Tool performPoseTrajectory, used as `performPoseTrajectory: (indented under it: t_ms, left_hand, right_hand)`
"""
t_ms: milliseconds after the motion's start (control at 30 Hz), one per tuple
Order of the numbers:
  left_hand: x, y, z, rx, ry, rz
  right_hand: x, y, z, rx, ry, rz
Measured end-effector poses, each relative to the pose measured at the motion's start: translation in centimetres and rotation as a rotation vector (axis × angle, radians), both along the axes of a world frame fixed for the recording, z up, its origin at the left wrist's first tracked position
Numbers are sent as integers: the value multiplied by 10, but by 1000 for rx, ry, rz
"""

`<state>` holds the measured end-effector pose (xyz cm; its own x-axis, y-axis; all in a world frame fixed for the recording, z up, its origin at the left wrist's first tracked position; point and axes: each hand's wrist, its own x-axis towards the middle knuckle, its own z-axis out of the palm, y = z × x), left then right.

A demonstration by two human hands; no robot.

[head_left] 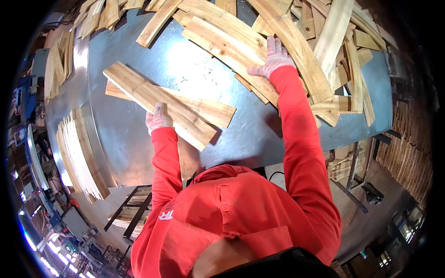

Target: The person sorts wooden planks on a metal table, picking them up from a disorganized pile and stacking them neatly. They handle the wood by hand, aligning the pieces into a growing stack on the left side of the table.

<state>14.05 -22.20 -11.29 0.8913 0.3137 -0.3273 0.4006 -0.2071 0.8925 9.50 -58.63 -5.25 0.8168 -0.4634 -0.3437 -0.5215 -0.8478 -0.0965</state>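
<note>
My left hand (pixel 159 118), in a pale glove, grips the near edge of a wooden board (pixel 185 121). That board lies aslant across a second board (pixel 209 109), which shows beneath it on the metal tabletop (pixel 194 83). Farther right, my gloved right hand (pixel 275 60) rests on a knotty board (pixel 227 44) with its thumb and fingers apart. Just beside those fingers a long, wide board (pixel 296 51) slants toward me. Several more boards lie under and around the right hand, partly covered.
Loose boards in a heap (pixel 340 41) cover the tabletop's far right. More pieces (pixel 104 16) lie along the far left. Thin boards stand in a neat stack (pixel 79 155) at the left edge. Metal frames (pixel 350 180) and stacked timber (pixel 405 157) are at the right.
</note>
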Motion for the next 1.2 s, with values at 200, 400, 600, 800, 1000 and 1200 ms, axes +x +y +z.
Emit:
performPoseTrajectory:
  t_ms: [200, 400, 600, 800, 1000, 1200]
  left_hand:
    - [-25, -98, 32, 75, 137, -254]
    - [-29, -102, -29, -304, 314, -313]
    - [-67, -82, -7, -525, 189, -435]
    - [-47, -58, -39, -83, 213, -664]
    - [-25, -3, -64, -162, 277, -416]
    - [28, 24, 35, 76, 377, -418]
  right_hand:
    - [15, 31, 16, 428, 174, -86]
    - [-21, 73, -56, 650, -127, 25]
    - [-46, 145, 0, 331, 113, 285]
    - [-84, 122, -100, 1282, -229, -151]
    - [-74, 85, -116, 1323, -274, -270]
    - [-57, 185, -62, 978, -167, 157]
